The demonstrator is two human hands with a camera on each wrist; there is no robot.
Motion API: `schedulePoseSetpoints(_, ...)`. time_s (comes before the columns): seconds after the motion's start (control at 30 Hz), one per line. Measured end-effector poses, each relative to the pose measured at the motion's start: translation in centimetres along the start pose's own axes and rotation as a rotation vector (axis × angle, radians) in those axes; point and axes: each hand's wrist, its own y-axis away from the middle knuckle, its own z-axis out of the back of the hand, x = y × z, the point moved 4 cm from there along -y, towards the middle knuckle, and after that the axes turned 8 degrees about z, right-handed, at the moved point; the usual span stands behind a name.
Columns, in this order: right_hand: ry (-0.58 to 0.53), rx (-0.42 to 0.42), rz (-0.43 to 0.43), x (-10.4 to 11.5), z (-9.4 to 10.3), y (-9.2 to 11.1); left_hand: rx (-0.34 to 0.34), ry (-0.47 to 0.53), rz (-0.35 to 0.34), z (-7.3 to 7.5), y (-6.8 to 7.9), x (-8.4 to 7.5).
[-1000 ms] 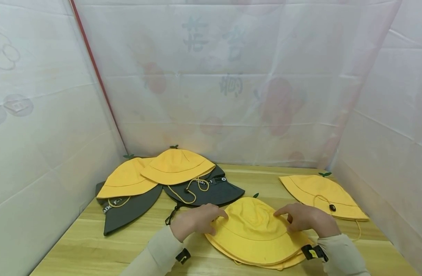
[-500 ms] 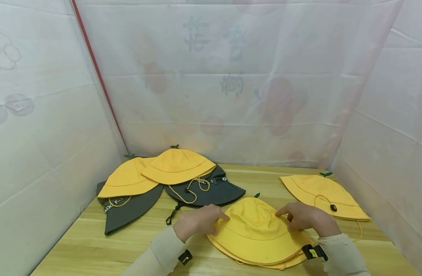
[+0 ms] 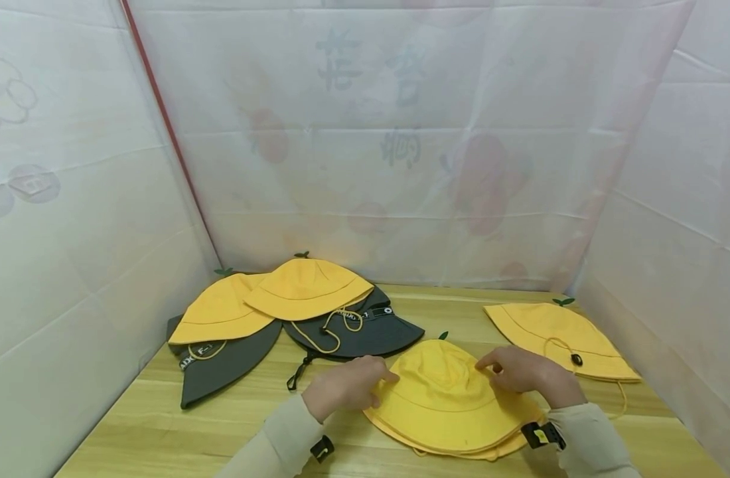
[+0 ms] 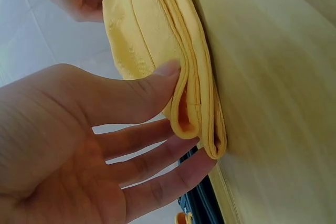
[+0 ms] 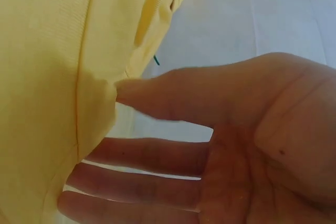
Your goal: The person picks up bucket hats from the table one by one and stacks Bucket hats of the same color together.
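Observation:
A yellow bucket hat (image 3: 442, 411) with a green sprout on its crown lies flattened near the table's front, its brim layers doubled. My left hand (image 3: 348, 385) holds its left side; in the left wrist view the thumb lies on the folded brim (image 4: 173, 51) and the fingertips meet its edge from the other side. My right hand (image 3: 529, 373) is at the hat's right side. In the right wrist view, the thumb touches the yellow cloth (image 5: 47, 87), while the fingertips pass behind it.
Two more yellow hats (image 3: 308, 289) overlap two dark grey hats (image 3: 353, 338) at the back left, with cords hanging loose. Another yellow hat (image 3: 559, 338) with a black cord stopper lies right of my right hand. White sheeting (image 3: 365, 166) encloses the wooden table (image 3: 180, 445).
My left hand has shifted slightly right, and my right hand slightly up. The near hat's brim has drawn in a little on the left and its lower edge has risen slightly.

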Motion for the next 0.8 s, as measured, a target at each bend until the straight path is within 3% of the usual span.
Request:
schedulePoseSetpoints(0.13, 0.021, -0.049, 0.074, -0.8, 1.5, 0.8, -0.016, 0.005, -0.01, 0.3, 0.1, 0.1)
schedulePoseSetpoints(0.27, 0.117, -0.172, 0.118, -2.7, 4.5, 2.6, -0.061, -0.032, -0.07, 1.2, 0.2, 0.4)
schedulePoseSetpoints(0.5, 0.171, -0.363, -0.019, -8.0, 8.5, 6.0, -0.084, 0.014, -0.109, 3.2, 1.1, 1.1)
schedulePoseSetpoints(0.63, 0.139, -0.418, -0.1, -11.5, 9.0, 6.9, -0.08, 0.045, -0.127, 3.4, 1.4, 1.3)
schedulePoseSetpoints(0.8, 0.128, -0.429, -0.166, -15.7, 8.6, 7.4, -0.068, 0.058, -0.142, 3.3, 1.3, 1.4)
